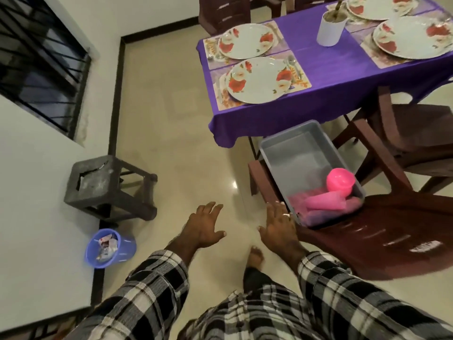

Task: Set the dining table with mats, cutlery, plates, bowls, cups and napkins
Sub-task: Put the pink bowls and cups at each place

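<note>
Four flowered plates are already laid on mats on the purple-clothed table (326, 77) at one o'clock; the nearest plate (257, 81) sits on its mat (297, 78) with cutlery just visible at the mat's edges. A white holder (331, 27) stands between the settings. The step in hand is judged to be the fetching of bowls, cups or napkins. These are kept in a grey tub (294, 155) resting on a brown chair (367, 231) at three o'clock; a pink bowl (339, 181) and pink folded pieces (326, 201), possibly napkins, lie at its near end.

Nothing is held. The left hand (203, 227) is spread with straight fingers above the floor at six o'clock. The right hand (279, 224) is likewise spread, its fingertips at or touching the tub's near corner; actual contact cannot be told.

Next, the tub would probably need to be steadied or the pink items lifted out and carried to the table.
</note>
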Tool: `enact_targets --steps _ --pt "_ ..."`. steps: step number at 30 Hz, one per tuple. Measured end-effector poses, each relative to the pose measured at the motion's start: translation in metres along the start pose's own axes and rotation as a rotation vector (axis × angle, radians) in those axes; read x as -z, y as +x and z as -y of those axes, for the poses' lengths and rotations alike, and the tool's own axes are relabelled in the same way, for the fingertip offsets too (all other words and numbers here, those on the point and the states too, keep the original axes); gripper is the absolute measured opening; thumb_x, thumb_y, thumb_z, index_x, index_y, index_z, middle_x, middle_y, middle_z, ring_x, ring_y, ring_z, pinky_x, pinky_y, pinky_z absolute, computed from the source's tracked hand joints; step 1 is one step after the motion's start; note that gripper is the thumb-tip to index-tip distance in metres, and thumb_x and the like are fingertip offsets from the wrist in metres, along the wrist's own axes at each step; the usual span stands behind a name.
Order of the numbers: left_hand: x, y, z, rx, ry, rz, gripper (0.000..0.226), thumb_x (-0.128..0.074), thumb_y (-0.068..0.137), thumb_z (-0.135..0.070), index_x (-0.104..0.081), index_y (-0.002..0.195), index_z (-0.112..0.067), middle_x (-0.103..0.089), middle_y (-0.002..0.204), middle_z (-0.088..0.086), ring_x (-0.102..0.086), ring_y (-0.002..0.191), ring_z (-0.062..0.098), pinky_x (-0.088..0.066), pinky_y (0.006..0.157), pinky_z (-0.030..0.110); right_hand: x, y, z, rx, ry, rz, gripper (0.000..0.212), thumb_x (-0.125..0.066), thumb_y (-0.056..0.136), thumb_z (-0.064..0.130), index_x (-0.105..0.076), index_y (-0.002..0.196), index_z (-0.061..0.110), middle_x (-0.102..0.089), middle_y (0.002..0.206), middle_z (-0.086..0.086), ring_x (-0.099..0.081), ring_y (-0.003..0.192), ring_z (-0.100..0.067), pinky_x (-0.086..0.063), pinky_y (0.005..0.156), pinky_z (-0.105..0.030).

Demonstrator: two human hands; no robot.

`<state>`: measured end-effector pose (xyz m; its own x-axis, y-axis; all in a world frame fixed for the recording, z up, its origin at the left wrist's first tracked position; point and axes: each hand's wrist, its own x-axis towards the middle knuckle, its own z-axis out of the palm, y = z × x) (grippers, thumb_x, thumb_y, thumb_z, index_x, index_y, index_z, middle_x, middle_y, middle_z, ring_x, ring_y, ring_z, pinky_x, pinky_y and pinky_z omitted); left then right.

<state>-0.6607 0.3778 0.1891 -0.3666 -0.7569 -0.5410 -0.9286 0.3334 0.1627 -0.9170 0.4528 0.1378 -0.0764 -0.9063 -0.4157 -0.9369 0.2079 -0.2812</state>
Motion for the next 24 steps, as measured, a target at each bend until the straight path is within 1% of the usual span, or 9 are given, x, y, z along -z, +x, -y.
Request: enact_targets --steps 5,8,10,11,14,16,18,20,24 --pt "0.063 0.061 0.031 -0.007 0.032 -0.016 0.095 -0.062 0.093 -0.064 -0.017 0.168 -0.027 -0.017 0.175 0.005 -0.024 0.155 0.031 -0.039 0.117 0.050 0.045 0.057 0.014 -0.088 0.030 -0.061 0.092 -0.073 0.082 0.044 -0.038 0.158 0.006 -0.039 0.159 -0.031 -0.041 0.145 -0.051 -0.041 0.114 -0.064" --pt "0.096 0.108 0.025 -0.091 0.078 0.012 0.096 -0.062 0.093 -0.065 -0.017 0.168 -0.027 -0.017 0.175 0.005 -0.026 0.155 0.032 -0.040 0.117 0.050 0.081 0.080 0.009 -0.177 0.102 -0.149 0.086 -0.061 0.089 0.051 -0.030 0.159 0.012 -0.033 0.163 -0.024 -0.031 0.151 -0.044 -0.036 0.118 -0.059" --pt "0.112 0.141 0.014 -0.166 0.110 0.035 0.096 -0.062 0.092 -0.065 -0.017 0.168 -0.026 -0.018 0.175 0.005 -0.026 0.154 0.032 -0.040 0.117 0.050 0.092 0.089 0.000 -0.222 0.092 -0.258 0.079 -0.062 0.089 0.047 -0.032 0.154 0.014 -0.042 0.156 -0.027 -0.041 0.145 -0.046 -0.044 0.113 -0.059" --pt "0.121 0.161 0.006 -0.213 0.124 0.049 0.096 -0.062 0.092 -0.064 -0.017 0.168 -0.026 -0.018 0.175 0.006 -0.027 0.154 0.032 -0.040 0.117 0.049 0.093 0.094 -0.009 -0.272 0.095 -0.266 0.080 -0.064 0.086 0.045 -0.033 0.152 0.014 -0.046 0.152 -0.029 -0.047 0.140 -0.048 -0.048 0.109 -0.059" --pt "0.142 0.217 -0.022 -0.367 0.168 0.073 0.097 -0.062 0.088 -0.066 -0.023 0.166 -0.024 -0.026 0.172 0.007 -0.030 0.153 0.033 -0.041 0.117 0.048 0.083 0.111 -0.045 -0.488 0.149 -0.222 0.089 -0.067 0.081 0.045 -0.037 0.156 0.008 -0.044 0.154 -0.027 -0.045 0.141 -0.046 -0.046 0.109 -0.057" --pt "0.153 0.254 -0.044 -0.476 0.198 0.082 0.097 -0.062 0.088 -0.067 -0.025 0.166 -0.022 -0.030 0.171 0.008 -0.032 0.153 0.033 -0.036 0.120 0.045 0.061 0.122 -0.068 -0.596 0.125 -0.183 0.084 -0.065 0.082 0.040 -0.044 0.154 0.002 -0.048 0.151 -0.027 -0.046 0.137 -0.046 -0.046 0.106 -0.056" --pt "0.163 0.290 -0.067 -0.565 0.229 0.110 0.097 -0.064 0.089 -0.066 -0.024 0.166 -0.023 -0.029 0.171 0.008 -0.030 0.154 0.032 -0.033 0.123 0.045 0.072 0.120 -0.068 -0.700 0.153 -0.147 0.083 -0.061 0.078 0.036 -0.048 0.150 -0.002 -0.055 0.140 -0.028 -0.054 0.123 -0.046 -0.051 0.094 -0.053" --pt "0.171 0.315 -0.088 -0.619 0.265 0.157 0.097 -0.065 0.090 -0.066 -0.023 0.166 -0.023 -0.027 0.172 0.008 -0.029 0.155 0.032 -0.034 0.123 0.046 0.070 0.121 -0.073 -0.797 0.195 -0.205 0.086 -0.069 0.068 0.033 -0.052 0.145 -0.001 -0.058 0.129 -0.026 -0.062 0.107 -0.045 -0.056 0.082 -0.049" --pt "0.176 0.348 -0.132 -0.739 0.360 0.256 0.094 -0.065 0.095 -0.060 -0.019 0.167 -0.019 -0.028 0.170 0.008 -0.033 0.151 0.032 -0.033 0.121 0.044 0.048 0.135 -0.096 -0.950 0.294 -0.148 0.086 -0.062 0.077 0.048 -0.047 0.150 0.007 -0.051 0.139 -0.018 -0.058 0.113 -0.042 -0.054 0.091 -0.049"
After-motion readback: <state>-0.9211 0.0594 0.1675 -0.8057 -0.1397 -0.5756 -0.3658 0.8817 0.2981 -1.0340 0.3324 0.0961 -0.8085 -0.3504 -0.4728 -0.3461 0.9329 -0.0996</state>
